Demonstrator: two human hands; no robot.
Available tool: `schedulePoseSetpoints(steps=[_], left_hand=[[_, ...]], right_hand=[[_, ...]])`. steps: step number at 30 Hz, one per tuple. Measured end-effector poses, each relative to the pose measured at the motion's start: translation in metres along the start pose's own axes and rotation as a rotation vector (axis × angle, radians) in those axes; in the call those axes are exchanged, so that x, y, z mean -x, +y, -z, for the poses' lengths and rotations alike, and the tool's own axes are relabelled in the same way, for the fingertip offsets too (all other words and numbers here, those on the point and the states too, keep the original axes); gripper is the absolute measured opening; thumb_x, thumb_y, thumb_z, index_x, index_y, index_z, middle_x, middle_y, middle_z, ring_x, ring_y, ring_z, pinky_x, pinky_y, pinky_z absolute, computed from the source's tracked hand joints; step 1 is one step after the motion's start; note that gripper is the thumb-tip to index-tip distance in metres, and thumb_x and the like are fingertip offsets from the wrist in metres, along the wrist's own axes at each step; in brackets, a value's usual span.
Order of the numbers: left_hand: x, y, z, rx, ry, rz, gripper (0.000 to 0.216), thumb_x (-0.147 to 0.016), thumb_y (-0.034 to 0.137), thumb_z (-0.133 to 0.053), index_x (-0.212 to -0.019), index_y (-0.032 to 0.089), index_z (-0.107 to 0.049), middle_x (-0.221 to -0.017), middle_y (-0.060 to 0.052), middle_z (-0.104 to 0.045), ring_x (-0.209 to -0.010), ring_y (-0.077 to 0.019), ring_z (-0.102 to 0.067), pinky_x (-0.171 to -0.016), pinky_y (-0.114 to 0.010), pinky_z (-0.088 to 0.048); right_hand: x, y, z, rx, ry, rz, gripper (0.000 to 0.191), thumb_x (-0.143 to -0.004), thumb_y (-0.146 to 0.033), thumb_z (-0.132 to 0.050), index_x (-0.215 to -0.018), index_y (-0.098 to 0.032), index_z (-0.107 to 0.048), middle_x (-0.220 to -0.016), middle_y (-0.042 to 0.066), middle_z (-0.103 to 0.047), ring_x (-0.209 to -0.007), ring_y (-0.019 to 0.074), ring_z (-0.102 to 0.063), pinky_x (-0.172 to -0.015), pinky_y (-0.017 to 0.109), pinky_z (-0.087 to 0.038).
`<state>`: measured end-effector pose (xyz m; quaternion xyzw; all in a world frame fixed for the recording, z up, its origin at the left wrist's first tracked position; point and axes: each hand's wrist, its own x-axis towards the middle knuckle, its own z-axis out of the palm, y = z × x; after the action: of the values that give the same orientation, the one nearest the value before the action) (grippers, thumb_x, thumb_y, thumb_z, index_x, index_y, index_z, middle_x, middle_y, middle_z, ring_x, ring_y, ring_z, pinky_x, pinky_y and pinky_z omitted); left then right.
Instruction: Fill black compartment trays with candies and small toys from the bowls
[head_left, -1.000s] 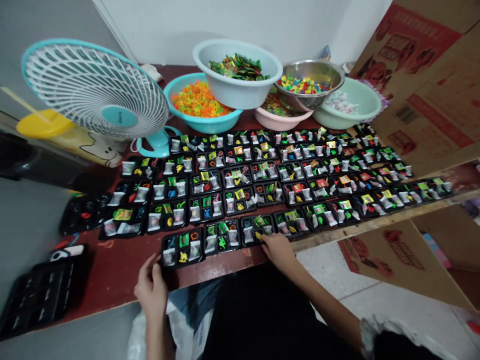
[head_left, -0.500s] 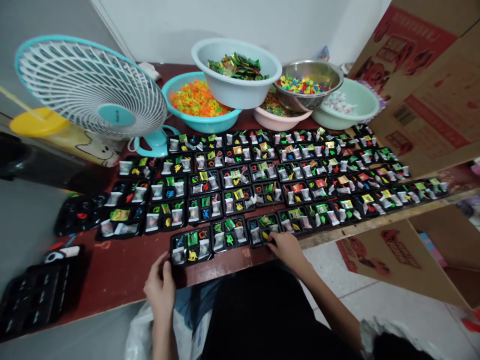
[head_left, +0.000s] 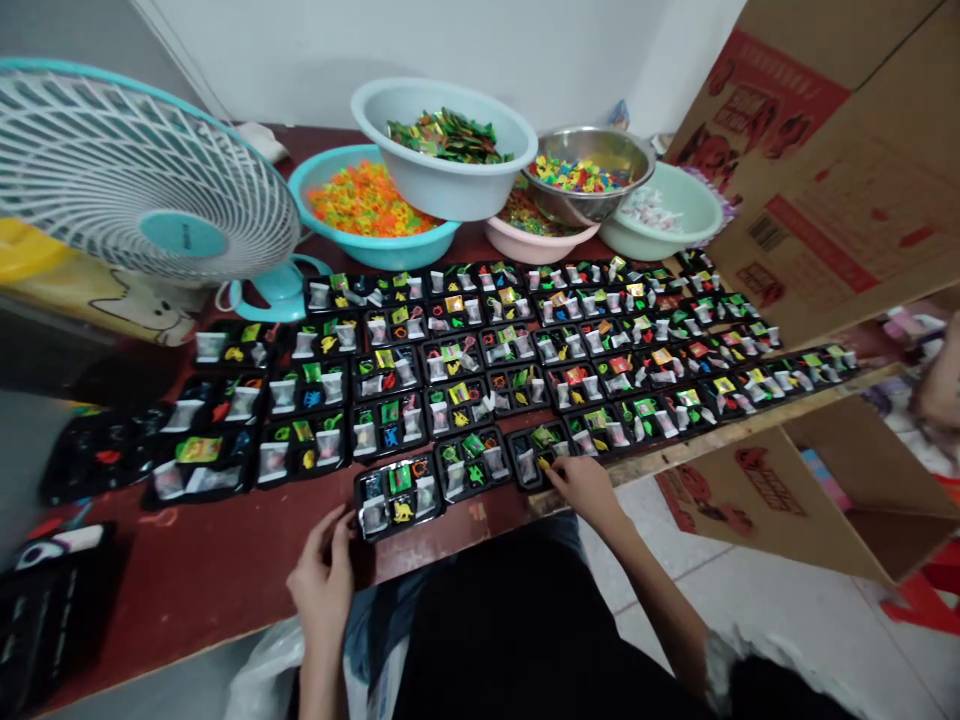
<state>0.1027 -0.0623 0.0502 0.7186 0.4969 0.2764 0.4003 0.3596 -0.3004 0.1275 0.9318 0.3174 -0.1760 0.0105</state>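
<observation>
Basins [head_left: 442,196] being flanked by fan [head_left: 184,234], red table [head_left: 195,580] being backed by wall [head_left: 315,45], grip of hands [head_left: 324,572] [head_left: 591,492] at trays [head_left: 405,528] being unclear

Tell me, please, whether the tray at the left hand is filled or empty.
Filled: this tray beside the left hand holds white packets, a green packet, an orange piece and a yellow figure.

The nearest black tray [head_left: 409,526], flat and open, holds a yellow figure [head_left: 403,511] at six o'clock, a green packet [head_left: 400,481] at twelve, an orange piece [head_left: 419,467] at one and white-wrapped packets [head_left: 373,517] at eight and three. The second tray [head_left: 481,491] lies at two o'clock from it.
</observation>
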Motion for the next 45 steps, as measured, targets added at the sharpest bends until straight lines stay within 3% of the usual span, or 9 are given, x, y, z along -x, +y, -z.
schedulePoseSetpoints(steps=[12,17,22,32,45], left_hand=[[0.007,0.009,-0.028,0.001,-0.174,-0.095,0.044,-0.08,0.054,-0.045,-0.107,0.022,-0.061,-0.107,-0.007,-0.066,-0.1,-0.0256,-0.059,-0.092,-0.039,-0.044],[0.013,0.019,-0.032,0.004,-0.179,-0.107,0.042,-0.081,0.051,-0.044,-0.105,0.021,-0.061,-0.108,-0.008,-0.065,-0.102,-0.0255,-0.059,-0.093,-0.038,-0.042],[0.011,0.016,-0.025,0.029,-0.195,-0.078,0.041,-0.083,0.049,-0.044,-0.107,0.02,-0.06,-0.108,-0.008,-0.065,-0.099,-0.0236,-0.06,-0.09,-0.036,-0.043],[0.014,0.014,-0.023,0.095,-0.183,-0.026,0.041,-0.082,0.048,-0.047,-0.107,0.019,-0.06,-0.111,-0.01,-0.063,-0.104,-0.0242,-0.058,-0.092,-0.035,-0.043],[0.012,0.037,-0.041,0.104,-0.361,-0.042,0.047,-0.08,0.055,-0.047,-0.107,0.019,-0.06,-0.104,-0.009,-0.067,-0.095,-0.0247,-0.063,-0.086,-0.036,-0.047]], right_hand=[[0.0,0.027,0.017,0.02,0.052,-0.169,0.029,-0.09,-0.038,-0.042,-0.087,-0.02,-0.065,-0.083,0.005,-0.068,-0.082,0.0158,-0.063,-0.065,0.022,-0.036],[0.008,0.007,0.018,-0.171,0.129,0.005,0.029,-0.091,-0.039,-0.04,-0.089,-0.021,-0.062,-0.071,0.0,-0.065,-0.067,0.0115,-0.06,-0.058,0.021,-0.031],[0.008,-0.034,0.001,-0.126,0.018,0.257,0.027,-0.089,-0.03,-0.043,-0.11,-0.025,-0.058,-0.089,0.003,-0.067,-0.082,0.0146,-0.062,-0.069,0.022,-0.036],[0.005,-0.064,-0.004,0.073,-0.116,0.315,0.022,-0.087,-0.02,-0.041,-0.096,-0.02,-0.062,-0.089,0.009,-0.067,-0.085,0.0196,-0.063,-0.071,0.026,-0.041],[0.003,-0.035,-0.001,0.021,-0.065,0.134,0.019,-0.084,-0.03,-0.048,-0.097,-0.022,-0.061,-0.089,0.006,-0.068,-0.086,0.0195,-0.064,-0.069,0.025,-0.04]])
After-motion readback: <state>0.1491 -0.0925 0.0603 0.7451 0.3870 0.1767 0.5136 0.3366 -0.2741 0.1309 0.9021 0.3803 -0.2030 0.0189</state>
